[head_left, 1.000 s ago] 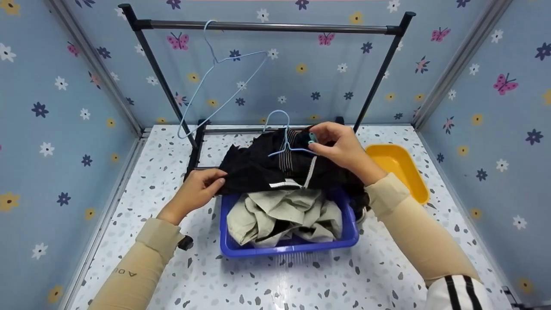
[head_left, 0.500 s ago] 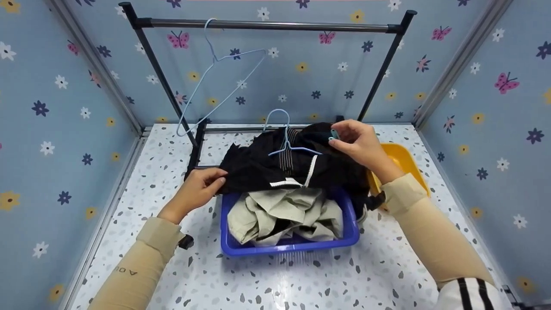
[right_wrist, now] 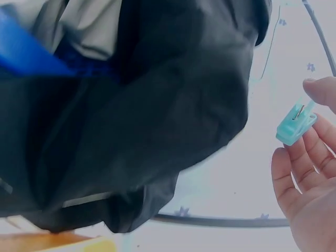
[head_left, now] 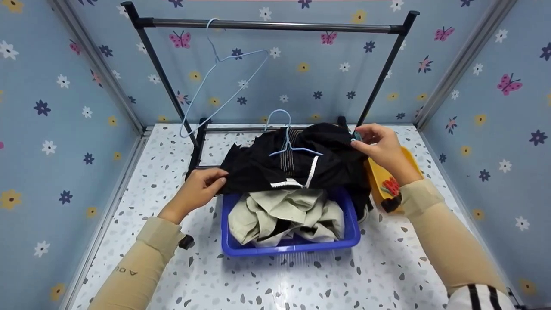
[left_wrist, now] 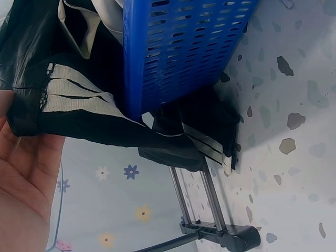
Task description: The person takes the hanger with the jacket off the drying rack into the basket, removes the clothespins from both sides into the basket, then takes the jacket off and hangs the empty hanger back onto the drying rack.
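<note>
A black jacket [head_left: 254, 168] with white zip edges lies across the back of a blue basket [head_left: 290, 249]. From its collar rises the hook of a blue wire hanger [head_left: 287, 133], whose lower part is hidden in the cloth. My left hand [head_left: 196, 189] pinches the jacket's left edge; in the left wrist view a black hem [left_wrist: 26, 113] sits between thumb and fingers. Right of the jacket, my right hand [head_left: 381, 148] holds a teal clothespin [right_wrist: 295, 123] between thumb and fingers, apart from the cloth. Crumpled pale grey-green cloth [head_left: 284, 211] fills the basket.
A black clothes rack [head_left: 267, 26] stands behind, with a bare blue wire hanger [head_left: 217, 60] on its bar. To the right, partly under my right arm, is a yellow tray [head_left: 375, 183] with red clothespins [head_left: 391, 186]. Flowered walls enclose the speckled floor.
My right hand has moved right, away from the hanger and collar, carrying the clothespin. Red clothespins in the yellow tray have come into view. My left hand stays on the jacket edge.
</note>
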A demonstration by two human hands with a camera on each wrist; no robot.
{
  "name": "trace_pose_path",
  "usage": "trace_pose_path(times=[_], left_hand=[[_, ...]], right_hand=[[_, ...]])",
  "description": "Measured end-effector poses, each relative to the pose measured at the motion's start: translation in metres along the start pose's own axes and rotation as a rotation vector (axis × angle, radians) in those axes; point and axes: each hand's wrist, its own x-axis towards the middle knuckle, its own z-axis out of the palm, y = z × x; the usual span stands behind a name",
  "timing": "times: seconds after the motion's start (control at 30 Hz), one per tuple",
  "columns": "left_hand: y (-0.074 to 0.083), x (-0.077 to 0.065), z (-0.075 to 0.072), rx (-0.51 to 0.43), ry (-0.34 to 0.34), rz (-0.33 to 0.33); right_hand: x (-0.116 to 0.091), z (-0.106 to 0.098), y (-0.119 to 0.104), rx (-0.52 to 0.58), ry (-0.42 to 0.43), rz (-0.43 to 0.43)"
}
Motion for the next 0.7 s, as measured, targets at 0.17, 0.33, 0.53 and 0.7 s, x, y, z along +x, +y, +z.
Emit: trace_pose_path(times=[0.17, 0.33, 0.53, 0.7], left_hand=[[-0.001, -0.001, 0.000, 0.012, 0.006, -0.003], [-0.002, -0.002, 0.001, 0.014, 0.006, -0.005], [-0.002, -0.003, 0.001, 0.011, 0.006, -0.007], [-0.002, -0.003, 0.001, 0.015, 0.005, -0.011]], right_hand=[[-0.003, -0.012, 0.016, -0.039, 0.007, 0.057], [-0.008, -0.023, 0.035, -0.070, 0.021, 0.098], [-0.016, -0.035, 0.062, -0.086, 0.031, 0.191], [-0.024, -0.045, 0.082, -0.089, 0.020, 0.308]])
